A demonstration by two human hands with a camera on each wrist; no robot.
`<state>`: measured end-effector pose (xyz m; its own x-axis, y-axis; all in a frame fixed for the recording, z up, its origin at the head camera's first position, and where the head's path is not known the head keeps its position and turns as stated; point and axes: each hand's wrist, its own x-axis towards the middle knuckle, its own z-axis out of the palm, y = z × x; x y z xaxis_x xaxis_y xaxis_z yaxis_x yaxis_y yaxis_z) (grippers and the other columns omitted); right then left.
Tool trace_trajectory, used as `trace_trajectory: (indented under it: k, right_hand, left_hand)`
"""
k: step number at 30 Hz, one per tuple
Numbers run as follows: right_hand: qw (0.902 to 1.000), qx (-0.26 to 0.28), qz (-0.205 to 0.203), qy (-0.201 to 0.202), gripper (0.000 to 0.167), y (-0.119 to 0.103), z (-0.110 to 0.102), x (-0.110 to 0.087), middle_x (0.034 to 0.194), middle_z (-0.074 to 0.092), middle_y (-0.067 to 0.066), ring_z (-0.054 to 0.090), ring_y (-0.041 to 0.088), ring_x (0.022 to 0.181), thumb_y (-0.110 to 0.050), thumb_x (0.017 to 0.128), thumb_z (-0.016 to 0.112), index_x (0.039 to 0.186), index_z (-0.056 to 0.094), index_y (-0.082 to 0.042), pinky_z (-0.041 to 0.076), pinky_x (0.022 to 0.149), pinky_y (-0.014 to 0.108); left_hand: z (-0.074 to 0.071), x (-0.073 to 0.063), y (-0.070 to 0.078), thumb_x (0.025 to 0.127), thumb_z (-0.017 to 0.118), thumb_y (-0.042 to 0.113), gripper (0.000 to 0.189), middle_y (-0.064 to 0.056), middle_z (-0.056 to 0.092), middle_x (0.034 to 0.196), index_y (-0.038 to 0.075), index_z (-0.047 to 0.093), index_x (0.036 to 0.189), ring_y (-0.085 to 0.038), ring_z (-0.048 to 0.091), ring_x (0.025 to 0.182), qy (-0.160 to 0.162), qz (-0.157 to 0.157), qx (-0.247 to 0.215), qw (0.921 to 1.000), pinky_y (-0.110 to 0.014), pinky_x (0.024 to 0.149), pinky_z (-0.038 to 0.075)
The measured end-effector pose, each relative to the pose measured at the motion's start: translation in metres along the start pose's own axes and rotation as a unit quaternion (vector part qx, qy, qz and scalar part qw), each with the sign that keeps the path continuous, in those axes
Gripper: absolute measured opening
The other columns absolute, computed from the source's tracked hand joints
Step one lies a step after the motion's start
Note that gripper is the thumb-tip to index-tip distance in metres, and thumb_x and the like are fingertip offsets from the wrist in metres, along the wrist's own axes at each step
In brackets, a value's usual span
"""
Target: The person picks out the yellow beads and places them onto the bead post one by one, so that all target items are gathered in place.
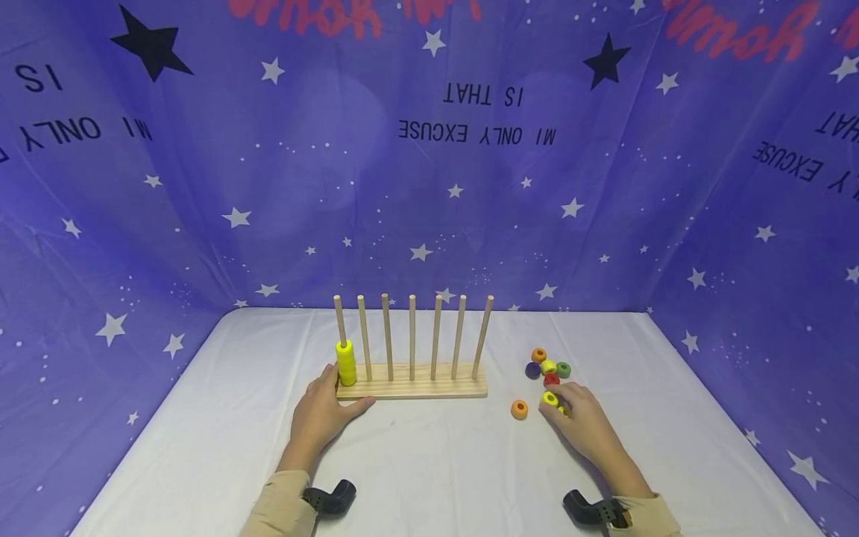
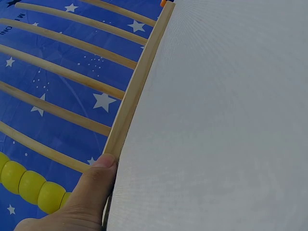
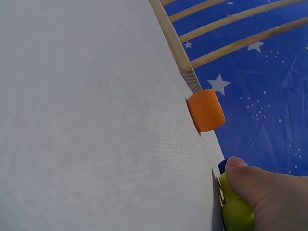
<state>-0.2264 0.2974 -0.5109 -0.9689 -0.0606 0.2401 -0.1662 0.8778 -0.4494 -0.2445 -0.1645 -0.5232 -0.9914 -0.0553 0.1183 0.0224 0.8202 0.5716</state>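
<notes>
My left hand (image 1: pixel 318 409) holds the left end of a wooden peg rack (image 1: pixel 416 389), the thumb lying along the front edge of its base. Yellow beads (image 1: pixel 346 364) are stacked on the leftmost peg, beside that hand. Over on the right, my right hand (image 1: pixel 585 421) pinches a yellow bead (image 1: pixel 549 399) between thumb and index finger, low over the table. Another yellow bead (image 1: pixel 562 411) shows partly beneath the fingers. A red bead (image 1: pixel 552 380) lies just beyond the fingertips, and an orange bead (image 1: pixel 520 409) sits to the left of this hand.
Behind the right hand lie an orange bead (image 1: pixel 539 356), a purple bead (image 1: pixel 533 370), a yellow bead (image 1: pixel 549 366) and a green bead (image 1: pixel 564 370). The rack's other upright pegs (image 1: pixel 412 335) are bare. A white cloth (image 1: pixel 429 462) covers the table, with a blue star-patterned curtain (image 1: pixel 416 209) around it.
</notes>
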Motion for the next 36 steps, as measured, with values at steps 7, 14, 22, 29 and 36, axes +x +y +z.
trace_trajectory:
  k: [7,14,22,29,36]
  right_hand:
    - [0.9998,0.011,-0.01,0.01,0.044,-0.002,-0.002,0.002,0.119,0.067,0.013,0.059,0.033,0.113,-0.03,0.092,0.071,0.128,0.064,-0.006,0.049,0.098,0.055]
    - [0.9992,0.029,-0.026,0.009,0.043,-0.008,-0.011,0.009,0.127,0.063,0.017,0.056,0.04,0.121,-0.026,0.093,0.07,0.129,0.062,-0.004,0.044,0.103,0.061]
    - [0.9985,0.033,-0.043,0.012,0.038,-0.027,-0.034,0.024,0.123,0.064,0.016,0.057,0.037,0.118,-0.026,0.098,0.063,0.127,0.062,-0.003,0.045,0.102,0.059]
    - [0.9989,0.019,-0.042,0.006,0.041,-0.044,-0.055,0.04,0.127,0.062,0.018,0.052,0.039,0.124,-0.03,0.099,0.062,0.13,0.06,-0.003,0.041,0.107,0.06]
    - [0.9979,0.007,-0.064,0.007,0.038,-0.062,-0.077,0.056,0.127,0.061,0.018,0.051,0.038,0.125,-0.028,0.099,0.061,0.129,0.059,-0.003,0.042,0.107,0.06]
  left_hand:
    - [0.0,0.0,0.0,0.074,0.07,0.074,0.109,-0.024,0.034,0.158,0.01,0.034,0.153,-0.047,0.038,0.141,0.002,-0.001,0.005,1.0,-0.065,0.11,0.037]
    - [0.0,0.0,0.0,0.074,0.07,0.073,0.108,-0.025,0.034,0.157,0.01,0.035,0.153,-0.047,0.039,0.14,0.005,0.0,0.005,1.0,-0.065,0.11,0.037]
    - [0.0,0.0,0.0,0.074,0.071,0.072,0.108,-0.025,0.034,0.157,0.009,0.035,0.153,-0.047,0.04,0.14,0.007,0.0,0.004,1.0,-0.065,0.11,0.037]
    - [0.0,-0.001,0.001,0.075,0.073,0.07,0.106,-0.025,0.036,0.157,0.01,0.035,0.153,-0.047,0.041,0.14,0.007,0.005,0.004,1.0,-0.065,0.109,0.038]
    - [-0.001,-0.001,0.002,0.075,0.073,0.069,0.104,-0.025,0.037,0.156,0.01,0.036,0.152,-0.047,0.042,0.138,0.008,0.007,0.002,0.9999,-0.064,0.109,0.039]
